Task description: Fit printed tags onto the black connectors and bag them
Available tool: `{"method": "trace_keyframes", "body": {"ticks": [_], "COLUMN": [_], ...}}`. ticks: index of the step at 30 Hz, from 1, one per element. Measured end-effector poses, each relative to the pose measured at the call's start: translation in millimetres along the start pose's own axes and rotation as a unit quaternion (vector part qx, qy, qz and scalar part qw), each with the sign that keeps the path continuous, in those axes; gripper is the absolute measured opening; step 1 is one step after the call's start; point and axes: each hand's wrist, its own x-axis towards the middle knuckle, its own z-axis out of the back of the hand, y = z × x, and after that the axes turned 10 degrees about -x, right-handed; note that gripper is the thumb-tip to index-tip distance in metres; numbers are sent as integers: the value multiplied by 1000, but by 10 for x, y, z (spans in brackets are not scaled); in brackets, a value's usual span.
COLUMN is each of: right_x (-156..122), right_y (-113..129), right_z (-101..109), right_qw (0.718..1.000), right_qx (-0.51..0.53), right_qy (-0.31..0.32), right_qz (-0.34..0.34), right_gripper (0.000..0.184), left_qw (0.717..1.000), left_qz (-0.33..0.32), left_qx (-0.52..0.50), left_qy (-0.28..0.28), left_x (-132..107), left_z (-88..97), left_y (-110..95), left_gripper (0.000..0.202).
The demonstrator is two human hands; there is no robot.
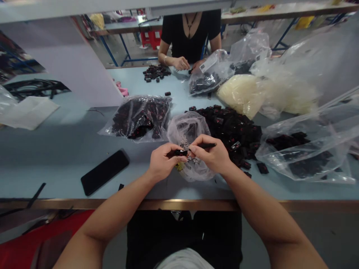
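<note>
My left hand (162, 161) is closed, pinching a small black part (181, 152) above the table's near edge. My right hand (211, 154) is closed too, gripping a thin black tool (208, 145) whose tip meets that part. Both hands hover over a small clear bag (188, 131) holding tiny metal pieces. A heap of loose black parts (232, 129) lies just right of the hands.
A black phone (105, 172) lies at the left front. Clear bags of black parts (140, 117) (305, 155) sit left and right. A bag of cream material (244, 93) lies behind. Across the pale blue table (61, 149) another person's hands (182, 63) work beside black parts (155, 73).
</note>
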Motion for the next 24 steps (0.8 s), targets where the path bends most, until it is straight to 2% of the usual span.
{"method": "trace_keyframes", "body": {"ticks": [12, 20, 24], "right_x": [-14, 2, -2], "right_y": [33, 33, 37], "right_z": [-17, 3, 7], "right_qw": [1000, 999, 999], "right_qx": [-26, 34, 17], "right_qy": [-3, -32, -32], "right_qz": [3, 6, 15], "right_gripper": [14, 15, 14], "left_qw": [999, 1000, 1000], "left_qz": [-25, 12, 23], "left_qx": [40, 5, -12], "left_qy": [2, -2, -4], "left_x": [9, 46, 45], "left_z": [26, 26, 19], "left_y": [9, 44, 30], "left_gripper": [21, 26, 26]}}
